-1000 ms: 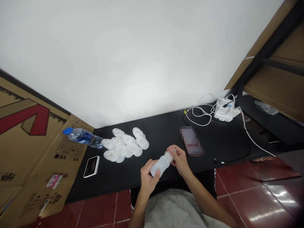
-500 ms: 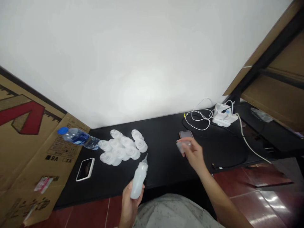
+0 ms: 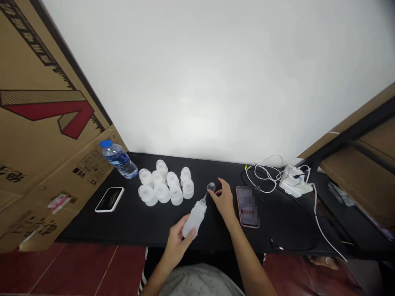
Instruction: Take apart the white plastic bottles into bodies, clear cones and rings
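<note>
The small squeeze bottle (image 3: 195,216), translucent white with a thin nozzle, is held tilted above the near part of the black table (image 3: 138,222), with the nozzle pointed up and away. It is gripped around its lower body by the left hand (image 3: 177,238), whose fingers are closed on it. It is judged to be light and soft-walled, so it is best taken at the middle of the body without hard pressing; the smooth plastic may slip. The right hand (image 3: 224,199) is spread open over the table. A small clear cap (image 3: 211,187) is seen just beside its thumb, but contact cannot be told. A cluster of similar bottles (image 3: 166,187) stands behind, and a phone (image 3: 247,205) lies to the right.
</note>
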The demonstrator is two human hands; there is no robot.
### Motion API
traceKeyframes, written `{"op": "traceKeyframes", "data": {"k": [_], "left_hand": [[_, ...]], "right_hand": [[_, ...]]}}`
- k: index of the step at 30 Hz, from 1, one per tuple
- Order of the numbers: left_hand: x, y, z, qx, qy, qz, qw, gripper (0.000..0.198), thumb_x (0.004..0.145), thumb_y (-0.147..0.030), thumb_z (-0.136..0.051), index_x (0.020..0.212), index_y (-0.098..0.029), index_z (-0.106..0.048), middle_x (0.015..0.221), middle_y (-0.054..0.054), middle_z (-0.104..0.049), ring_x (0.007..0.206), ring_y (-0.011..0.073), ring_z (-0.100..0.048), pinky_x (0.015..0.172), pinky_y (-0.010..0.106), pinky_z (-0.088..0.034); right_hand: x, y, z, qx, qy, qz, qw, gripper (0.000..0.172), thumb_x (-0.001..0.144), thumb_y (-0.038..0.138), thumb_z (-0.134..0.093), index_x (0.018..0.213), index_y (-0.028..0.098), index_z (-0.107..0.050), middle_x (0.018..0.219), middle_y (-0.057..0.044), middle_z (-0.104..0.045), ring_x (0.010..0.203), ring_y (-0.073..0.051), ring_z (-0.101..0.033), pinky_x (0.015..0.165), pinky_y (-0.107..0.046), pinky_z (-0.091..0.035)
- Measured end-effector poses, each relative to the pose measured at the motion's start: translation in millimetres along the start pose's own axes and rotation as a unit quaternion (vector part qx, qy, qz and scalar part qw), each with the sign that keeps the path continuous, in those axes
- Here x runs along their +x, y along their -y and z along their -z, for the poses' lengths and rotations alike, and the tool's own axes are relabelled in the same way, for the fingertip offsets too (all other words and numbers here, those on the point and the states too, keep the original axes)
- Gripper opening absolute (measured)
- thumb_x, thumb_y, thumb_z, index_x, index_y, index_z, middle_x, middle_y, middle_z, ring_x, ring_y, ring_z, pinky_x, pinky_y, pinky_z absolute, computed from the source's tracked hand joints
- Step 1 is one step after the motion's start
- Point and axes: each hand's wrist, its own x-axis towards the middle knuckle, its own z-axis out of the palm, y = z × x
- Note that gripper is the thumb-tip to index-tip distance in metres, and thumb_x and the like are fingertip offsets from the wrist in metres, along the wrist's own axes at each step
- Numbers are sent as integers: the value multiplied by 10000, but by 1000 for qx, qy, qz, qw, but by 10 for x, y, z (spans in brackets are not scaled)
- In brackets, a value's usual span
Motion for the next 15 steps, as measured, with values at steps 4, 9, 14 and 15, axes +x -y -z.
{"op": "traceKeyframes", "data": {"k": [4, 9, 14, 15], "left_hand": [[5, 18, 70, 46, -5, -54, 997, 508, 954, -543, -765, 1346, -220, -785, 1257, 133, -815, 1117, 343, -784, 937, 411, -666], [6, -23, 21, 119, 14, -111, 987, 411, 951, -433, -767, 1305, -224, -786, 1203, 122, -825, 1028, 313, -797, 910, 389, -651], [-6, -40, -48, 180, 9, -137, 974, 424, 915, -344, -808, 1321, -232, -758, 1181, 104, -809, 991, 275, -783, 884, 367, -647], [-9, -37, -51, 188, 10, -148, 971, 428, 930, -330, -791, 1345, -232, -747, 1184, 105, -804, 1000, 269, -779, 887, 362, -644]], "right_hand": [[-253, 208, 122, 33, -26, -19, 999, 472, 1018, 587, -669, 1283, 200, -716, 1142, -124, -713, 698, -195, -625, 728, -375, -576], [-751, 340, 250, 183, 152, -82, 968, 492, 1069, 662, -559, 848, 245, -699, 625, 19, -549, 562, -181, -527, 551, -295, -423], [-815, 382, 239, 225, 178, -110, 952, 485, 918, 699, -770, 877, 231, -650, 743, 7, -630, 641, -166, -564, 612, -281, -464], [-799, 390, 238, 222, 183, -110, 952, 494, 885, 692, -809, 885, 226, -647, 754, 10, -629, 654, -162, -563, 622, -276, -464]]}}
